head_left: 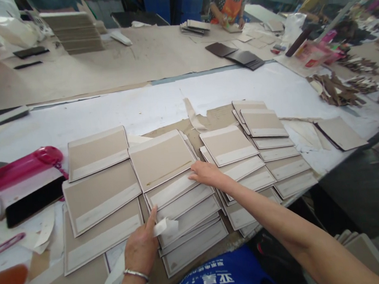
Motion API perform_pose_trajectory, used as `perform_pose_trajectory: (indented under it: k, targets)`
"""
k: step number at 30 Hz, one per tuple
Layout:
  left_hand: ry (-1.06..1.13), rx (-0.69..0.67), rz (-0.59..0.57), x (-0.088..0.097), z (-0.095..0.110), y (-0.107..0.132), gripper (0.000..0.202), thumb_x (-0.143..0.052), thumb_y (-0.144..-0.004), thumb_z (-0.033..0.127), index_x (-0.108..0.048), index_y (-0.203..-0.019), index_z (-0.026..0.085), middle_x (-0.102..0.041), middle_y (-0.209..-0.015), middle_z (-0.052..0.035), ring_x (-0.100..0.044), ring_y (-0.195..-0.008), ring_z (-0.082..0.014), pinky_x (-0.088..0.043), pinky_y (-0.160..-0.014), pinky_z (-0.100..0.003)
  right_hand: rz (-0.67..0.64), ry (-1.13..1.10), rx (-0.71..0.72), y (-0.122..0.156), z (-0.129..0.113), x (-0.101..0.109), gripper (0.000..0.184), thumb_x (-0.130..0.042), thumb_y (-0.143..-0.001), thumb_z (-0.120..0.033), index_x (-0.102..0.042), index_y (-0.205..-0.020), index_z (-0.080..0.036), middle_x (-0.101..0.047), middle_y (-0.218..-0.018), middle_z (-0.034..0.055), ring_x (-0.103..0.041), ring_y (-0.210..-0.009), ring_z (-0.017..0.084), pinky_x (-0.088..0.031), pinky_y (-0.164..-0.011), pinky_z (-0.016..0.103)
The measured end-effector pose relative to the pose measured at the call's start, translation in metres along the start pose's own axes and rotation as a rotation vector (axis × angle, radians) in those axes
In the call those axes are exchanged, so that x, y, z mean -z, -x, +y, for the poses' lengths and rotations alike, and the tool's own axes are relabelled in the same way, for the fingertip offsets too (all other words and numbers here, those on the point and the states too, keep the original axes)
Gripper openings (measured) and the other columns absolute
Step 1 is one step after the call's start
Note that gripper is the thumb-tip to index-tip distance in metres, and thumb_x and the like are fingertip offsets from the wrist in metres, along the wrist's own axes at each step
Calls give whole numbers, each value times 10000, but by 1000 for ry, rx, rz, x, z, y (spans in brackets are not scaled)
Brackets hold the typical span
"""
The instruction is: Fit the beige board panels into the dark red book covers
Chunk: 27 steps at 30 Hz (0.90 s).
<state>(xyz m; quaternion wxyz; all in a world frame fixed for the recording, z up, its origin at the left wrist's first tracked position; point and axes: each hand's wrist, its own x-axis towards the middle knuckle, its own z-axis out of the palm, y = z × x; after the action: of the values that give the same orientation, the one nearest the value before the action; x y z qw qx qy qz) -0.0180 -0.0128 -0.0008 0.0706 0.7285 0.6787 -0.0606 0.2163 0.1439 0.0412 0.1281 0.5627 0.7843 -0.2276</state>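
Beige panels [159, 155] overlap near the front edge of the counter [159, 100], probably light, stiff, best lifted by corners; the right hand [207, 174] touches one, the left hand [141, 245] a paper scrap [167, 227], grips unclear.

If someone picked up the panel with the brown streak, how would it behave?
The streaked panel is probably fairly stiff: its edges look straight. It's likely light, being thin. Pushed, it might slide, since it overlaps other panels.
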Motion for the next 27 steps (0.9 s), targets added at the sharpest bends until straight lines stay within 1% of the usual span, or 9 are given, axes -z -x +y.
perform_pose_trajectory:
  k: [6, 10, 18, 22, 25, 27]
  targets:
    - [15, -1, -24, -1, -2, -1, 625, -469, -755, 17, -421, -1336, 243, -578, -592, 17, -541, -527, -144, -369, -526, -244, 54, -1, 46, 4, 3, -10, 224, -523, -862, -365, -606, -962, -182, -613, -1051, 83, -579, -981, 208, -434, -797, 274]
    - [14, -7, -34, -1, -4, -2, 627, -472, -748, 22, -425, -1335, 238, -589, -607, 10, -546, -540, -138, -376, -543, -236, 82, 9, 55, 6, 5, -16, 221, -529, -864, -371, -602, -954, -184, -606, -1034, 82, -574, -974, 208, -441, -787, 274]
    - [-33, -27, -34, -2, -5, -2, 629, -471, -760, 33, -402, -1349, 242, -583, -595, 12, -543, -530, -139, -356, -524, -238, 113, 19, 68, 7, 5, -18, 209, -553, -855, -364, -609, -930, -178, -609, -1000, 78, -576, -949, 212, -451, -772, 281]
    - [-40, -34, -29, -1, -5, -2, 632, -471, -751, 16, -418, -1339, 242, -579, -587, 15, -539, -520, -141, -352, -518, -241, 133, 22, 75, 9, 4, -19, 198, -567, -852, -357, -609, -915, -174, -606, -990, 75, -569, -951, 205, -446, -780, 274]
    - [-42, -36, -22, -1, -6, -2, 629, -468, -750, 6, -430, -1330, 246, -582, -596, 15, -540, -520, -141, -353, -511, -242, 167, 32, 67, 11, 1, -20, 193, -590, -839, -355, -603, -917, -180, -604, -985, 70, -562, -946, 199, -445, -774, 262]
    - [-41, -37, -15, -2, -6, -2, 635, -463, -747, -2, -431, -1330, 246, -580, -594, 16, -543, -522, -140, -354, -513, -241, 210, 46, 33, 13, 1, -20, 223, -612, -823, -362, -594, -939, -172, -598, -991, 79, -558, -938, 212, -453, -759, 273]
